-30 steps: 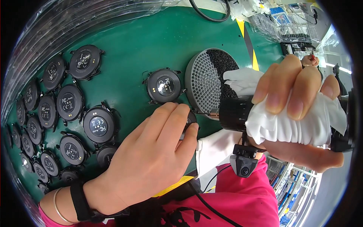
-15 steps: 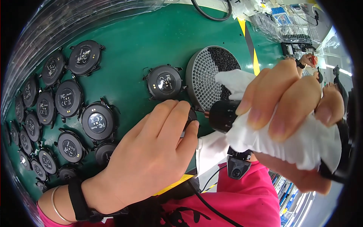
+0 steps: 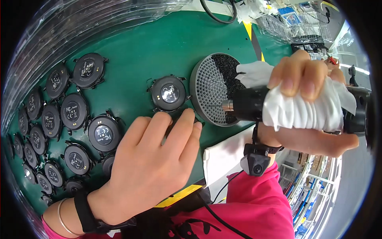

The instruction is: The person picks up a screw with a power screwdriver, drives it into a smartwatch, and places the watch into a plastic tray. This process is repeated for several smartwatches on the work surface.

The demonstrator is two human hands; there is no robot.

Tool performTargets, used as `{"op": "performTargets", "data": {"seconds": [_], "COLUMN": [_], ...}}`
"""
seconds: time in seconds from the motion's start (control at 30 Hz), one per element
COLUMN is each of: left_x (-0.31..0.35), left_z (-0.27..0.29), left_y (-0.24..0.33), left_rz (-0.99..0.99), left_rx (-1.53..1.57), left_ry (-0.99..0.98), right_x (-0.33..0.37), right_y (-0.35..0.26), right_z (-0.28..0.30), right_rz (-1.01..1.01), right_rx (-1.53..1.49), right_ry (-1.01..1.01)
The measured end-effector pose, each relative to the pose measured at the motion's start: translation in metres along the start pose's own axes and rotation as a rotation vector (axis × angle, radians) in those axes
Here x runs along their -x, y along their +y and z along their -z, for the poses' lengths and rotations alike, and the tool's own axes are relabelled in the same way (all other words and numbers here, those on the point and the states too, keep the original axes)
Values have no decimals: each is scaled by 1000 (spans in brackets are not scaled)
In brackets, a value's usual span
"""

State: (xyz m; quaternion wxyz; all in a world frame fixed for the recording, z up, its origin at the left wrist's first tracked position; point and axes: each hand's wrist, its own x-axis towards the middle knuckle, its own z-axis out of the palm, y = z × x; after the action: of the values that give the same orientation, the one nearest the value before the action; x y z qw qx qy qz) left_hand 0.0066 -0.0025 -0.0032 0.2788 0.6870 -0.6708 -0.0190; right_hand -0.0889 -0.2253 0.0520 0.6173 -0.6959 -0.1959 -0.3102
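My right hand (image 3: 302, 79) is wrapped around a black electric screwdriver (image 3: 250, 104) whose grip is bound in white cloth (image 3: 306, 109). Its metal tip points left and shows in front of the round grey screw tray (image 3: 207, 79), where black screws (image 3: 227, 71) heap on the far right side of a holed plate. Near the tray, my left hand (image 3: 155, 159) bends its fingers over a black watch case (image 3: 172, 126), mostly hidden beneath them. Just beyond those fingers another round watch case (image 3: 168, 93) lies back up on the green table.
Many black watch cases (image 3: 71, 111) lie in loose rows on the green table (image 3: 143, 44) at the left. Clear plastic sheeting (image 3: 79, 24) borders the far left edge. A white sheet (image 3: 225, 159) lies by the near edge, and a black cable (image 3: 219, 18) loops at the back.
The screwdriver has swung from beside my left fingers to the right and slightly up, its tip now in front of the tray. My left hand stays over the watch case; the view has shifted slightly.
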Motion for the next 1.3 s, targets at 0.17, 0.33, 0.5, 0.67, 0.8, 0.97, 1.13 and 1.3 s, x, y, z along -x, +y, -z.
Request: {"op": "performTargets", "data": {"seconds": [0.17, 0.33, 0.5, 0.67, 0.8, 0.97, 1.13, 1.3], "left_x": [-1, -1, -2, -1, -1, 0, 0, 1], "left_z": [3, 3, 3, 3, 3, 2, 2, 3], "left_y": [1, 0, 0, 2, 2, 0, 1, 1], "left_rz": [1, 2, 9, 20, 29, 17, 3, 3], "left_rx": [-36, -33, -40, -25, -18, -1, -12, -19], "left_ry": [-42, -64, -70, -83, -70, -59, -55, -60], "right_x": [6, 7, 9, 6, 5, 3, 5, 4], "right_y": [11, 11, 16, 12, 13, 2, -13, -3], "right_z": [-3, -4, -8, -5, -6, -9, -19, -38], "right_rz": [22, 44, 54, 55, 71, 53, 18, -10], "right_rx": [51, 74, 74, 119, 141, 99, 48, -15], "right_ry": [20, 9, 51, 5, -18, 14, 55, 83]}}
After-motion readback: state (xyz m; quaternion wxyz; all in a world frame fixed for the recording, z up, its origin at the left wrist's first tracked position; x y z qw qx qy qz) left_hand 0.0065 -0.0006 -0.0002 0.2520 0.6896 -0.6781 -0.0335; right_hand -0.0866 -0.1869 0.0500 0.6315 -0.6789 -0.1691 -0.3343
